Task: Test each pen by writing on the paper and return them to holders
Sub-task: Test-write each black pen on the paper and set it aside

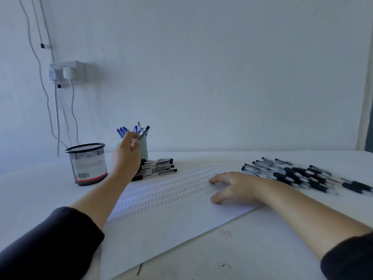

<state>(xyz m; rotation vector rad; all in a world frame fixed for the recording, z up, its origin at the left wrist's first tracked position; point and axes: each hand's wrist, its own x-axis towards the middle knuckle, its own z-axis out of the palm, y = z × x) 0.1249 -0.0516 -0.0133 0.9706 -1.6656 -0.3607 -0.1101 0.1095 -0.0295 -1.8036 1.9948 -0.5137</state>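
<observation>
Pen (143,133), black-capped, is being pinched in the left hand (126,153), fingers curling round its lower barrel, cap end poking up and to the right. Hand is hovering just in front of the pale holder (143,149), which is carrying blue-capped pens (122,131); pen tip end is hidden behind the fingers, so can't tell how close it is to the holder's mouth.

Right hand (232,186) is resting flat on the paper (161,215), right of the holder and nearer the camera, fingers relaxed and slightly spread, holding nothing, pinning the sheet. Paper is showing rows of small test marks across its far half.

Mesh cup (87,164) is standing left of the pale holder, looks empty from this angle. Small stack of black pens (159,166) is lying at the pale holder's base, touching the paper's far edge. Bigger pile of black pens (292,174) is lying well right of the holder, on the table (242,249).

Likely step: dropping the tested pen into a holder. Doing it well means tipping the pen closer to upright, aiming at a gap between the blue pens, letting go only once the lower end is inside the rim, and not knocking the light holder over. Worth checking whether a black pen belongs in the mesh cup instead.
</observation>
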